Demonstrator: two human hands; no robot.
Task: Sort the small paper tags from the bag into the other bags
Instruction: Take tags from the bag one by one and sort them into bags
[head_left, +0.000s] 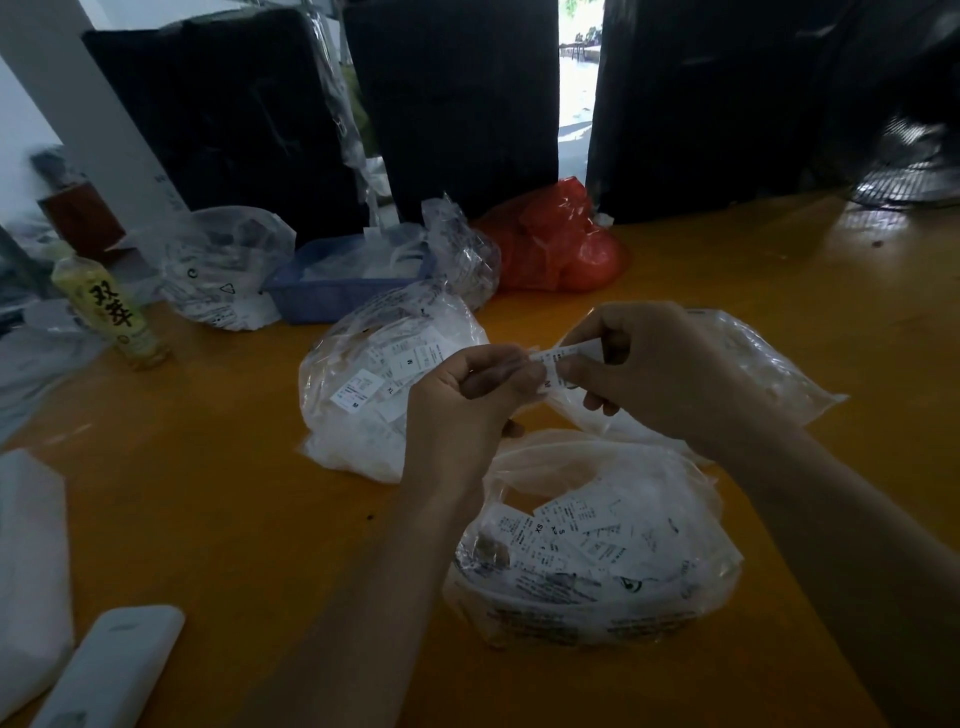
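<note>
Two bare, sleeveless forearms (519, 519)

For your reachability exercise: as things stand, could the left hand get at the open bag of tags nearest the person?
Probably yes. The left hand hovers just above and behind the nearest bag, whose mouth gapes upward with nothing over it. But it pinches a paper tag with the right hand, so it isn't free.

Garment packing workshop (tag bags (395, 384), black bales (228, 114))

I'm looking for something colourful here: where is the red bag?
In the head view the red bag lies at the far edge of the orange table, right of centre, beside the blue tray and against the black bundles.
</note>
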